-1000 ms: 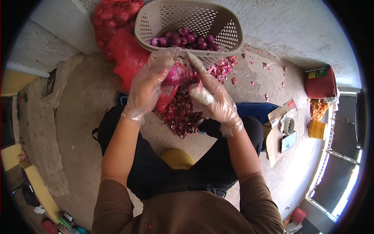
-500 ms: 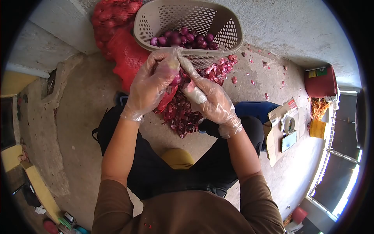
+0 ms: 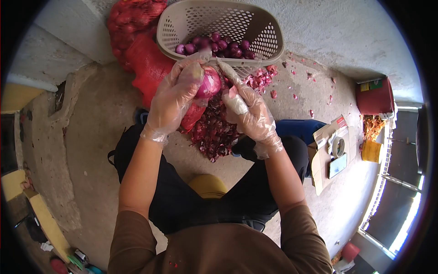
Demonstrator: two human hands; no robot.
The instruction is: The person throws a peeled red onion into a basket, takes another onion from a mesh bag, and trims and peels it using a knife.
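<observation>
My left hand [image 3: 173,98], in a clear plastic glove, is closed around a red onion [image 3: 209,83] with its shiny purple side facing right. Close beside the onion is my gloved right hand [image 3: 248,109], its fingers curled and its index finger pointing up. White wrapping covers its thumb and index finger under the plastic. Whatever those fingers hold is hidden. Below both hands lies a heap of red onion skins [image 3: 214,137]. Beyond them stands a beige perforated basket [image 3: 277,45] with several purple onions [image 3: 222,44] in it.
A red mesh sack [image 3: 148,64] of onions leans left of the basket. To the right, a cardboard piece [image 3: 321,176] bears a tape roll [image 3: 338,147] and a phone [image 3: 338,166], near a blue object [image 3: 296,129]. A red container [image 3: 375,96] stands by the wall.
My right hand has drawn slightly away from the left, moving right and down. The onion in my left hand has turned outward and shows much more of its surface.
</observation>
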